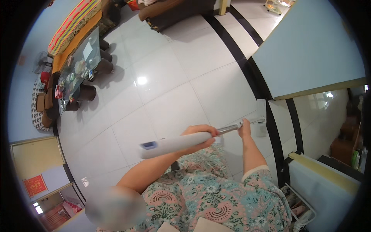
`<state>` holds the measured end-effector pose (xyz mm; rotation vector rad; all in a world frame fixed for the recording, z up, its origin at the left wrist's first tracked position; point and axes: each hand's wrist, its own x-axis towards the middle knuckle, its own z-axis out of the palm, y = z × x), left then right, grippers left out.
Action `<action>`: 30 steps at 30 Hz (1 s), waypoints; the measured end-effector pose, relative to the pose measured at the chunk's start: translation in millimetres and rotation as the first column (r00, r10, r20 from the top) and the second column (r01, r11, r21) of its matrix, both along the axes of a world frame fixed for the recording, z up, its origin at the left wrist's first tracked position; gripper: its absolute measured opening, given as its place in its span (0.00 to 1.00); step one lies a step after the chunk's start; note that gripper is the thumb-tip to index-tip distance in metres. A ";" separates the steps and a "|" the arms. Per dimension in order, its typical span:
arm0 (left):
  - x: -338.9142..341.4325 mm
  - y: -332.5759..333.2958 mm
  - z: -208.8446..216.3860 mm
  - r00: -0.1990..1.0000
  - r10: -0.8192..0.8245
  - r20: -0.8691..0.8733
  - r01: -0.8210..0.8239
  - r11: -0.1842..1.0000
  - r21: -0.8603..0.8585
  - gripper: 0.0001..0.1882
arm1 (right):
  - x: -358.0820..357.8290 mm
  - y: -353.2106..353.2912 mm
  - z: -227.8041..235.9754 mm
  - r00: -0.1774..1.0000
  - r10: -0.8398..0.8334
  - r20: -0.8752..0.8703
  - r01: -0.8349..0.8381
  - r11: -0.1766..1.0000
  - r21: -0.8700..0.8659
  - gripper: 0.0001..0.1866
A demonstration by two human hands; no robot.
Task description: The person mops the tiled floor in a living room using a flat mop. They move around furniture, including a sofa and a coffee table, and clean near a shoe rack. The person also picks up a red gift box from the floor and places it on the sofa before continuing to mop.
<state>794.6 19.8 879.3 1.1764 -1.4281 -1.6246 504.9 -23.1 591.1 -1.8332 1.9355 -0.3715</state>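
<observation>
Across my body I hold a long floor mop [176, 143] with a thick white handle, a dark blue inset near its end and a thin metal pole. My left hand [201, 133] is closed around the handle where it meets the pole. Further along, my right hand [244, 128] grips the metal pole. Beyond that hand, the pale flat mop head [261, 116] rests on the floor beside a black border strip. The mop slants from the left of my body towards the right, and its handle end points left.
Glossy white tiles [166, 85] cover the floor. A glass table [79, 71] with brown stools [87, 92] stands at far left beside a long seat. A dark brown sofa [174, 13] is at the top. Pale blue walls [313, 50] and a wire rack [301, 208] flank my right.
</observation>
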 end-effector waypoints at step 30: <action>-15.1 -32.6 176.3 0.949 0.197 0.246 -0.075 0.899 -0.431 0.05 | 110.6 -62.4 46.2 -0.262 -0.854 0.450 -0.197 0.504 0.841 0.10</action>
